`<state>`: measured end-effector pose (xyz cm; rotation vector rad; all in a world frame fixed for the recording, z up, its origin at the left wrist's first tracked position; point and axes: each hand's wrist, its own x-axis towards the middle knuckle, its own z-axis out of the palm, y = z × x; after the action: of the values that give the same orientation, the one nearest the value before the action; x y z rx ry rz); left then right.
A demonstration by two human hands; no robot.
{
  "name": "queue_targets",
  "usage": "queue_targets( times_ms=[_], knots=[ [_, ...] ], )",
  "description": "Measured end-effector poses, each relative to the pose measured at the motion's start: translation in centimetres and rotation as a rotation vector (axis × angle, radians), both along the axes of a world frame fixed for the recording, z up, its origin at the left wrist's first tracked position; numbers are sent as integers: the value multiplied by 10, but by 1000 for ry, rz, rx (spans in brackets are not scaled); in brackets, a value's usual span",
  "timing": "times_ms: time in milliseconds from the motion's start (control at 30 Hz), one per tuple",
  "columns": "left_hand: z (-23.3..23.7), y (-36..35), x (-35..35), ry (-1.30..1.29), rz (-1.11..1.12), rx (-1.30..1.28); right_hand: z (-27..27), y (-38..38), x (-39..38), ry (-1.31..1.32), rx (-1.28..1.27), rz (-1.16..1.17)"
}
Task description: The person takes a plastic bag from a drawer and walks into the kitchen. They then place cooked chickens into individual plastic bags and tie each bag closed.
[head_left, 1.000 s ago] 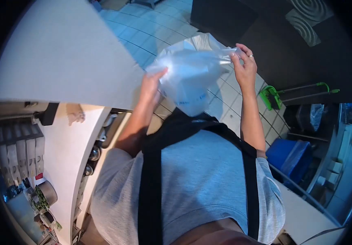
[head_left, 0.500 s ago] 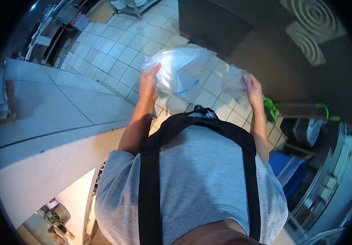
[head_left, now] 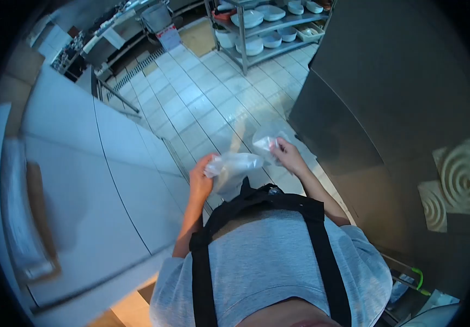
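Note:
In front of the dark apron, my left hand [head_left: 201, 175] is closed on the gathered edge of a clear plastic bag [head_left: 236, 166]. The bag bulges out to the right and hangs low over the tiled floor. Higher and to the right, my right hand [head_left: 288, 155] pinches a thin, see-through plastic sheet [head_left: 267, 143] between thumb and fingers. That sheet looks crumpled, and its outer edges fade against the floor. A short gap separates the two hands.
A metal shelf rack [head_left: 242, 39] with white bowls and plates stands ahead. To the left runs a pale cabinet [head_left: 120, 163] with plastic-wrapped goods on it. A dark panel [head_left: 349, 125] rises close on the right. Pale floor tiles [head_left: 191, 98] lie between them.
My view has swung up and turned, bringing the shelf rack into sight. My right hand has moved in toward the left, and the bag looks smaller and more bunched.

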<state>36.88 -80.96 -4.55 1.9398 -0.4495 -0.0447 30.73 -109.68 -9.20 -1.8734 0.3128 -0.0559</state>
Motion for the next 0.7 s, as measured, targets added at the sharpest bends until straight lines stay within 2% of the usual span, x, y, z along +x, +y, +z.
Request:
queue_targets(
  times_ms=[33,100,133,167,233,333,467,567,700],
  knots=[
    [1,-3,21,-68,-23,5,4,3,27,-46,-98,38],
    [7,-19,70,-210,-82,9,24,8,72,-39,-78,75],
    [10,-30,93,-93,-126,-75,42,7,94,-34,-71,87],
    [11,-41,113,33,-174,-153,61,2,114,-19,-178,121],
    [27,-67,151,330,-263,-240,61,-17,155,-87,-271,112],
    [29,-117,213,290,-380,-317,68,-58,205,-122,-285,40],
    [17,-188,290,271,-364,-182,73,-119,272,-90,-263,-87],
    [9,-233,350,278,-324,21,53,-168,336,-141,-170,-42],
    [26,-293,422,248,-345,189,86,-217,422,-99,214,100]
  ],
)
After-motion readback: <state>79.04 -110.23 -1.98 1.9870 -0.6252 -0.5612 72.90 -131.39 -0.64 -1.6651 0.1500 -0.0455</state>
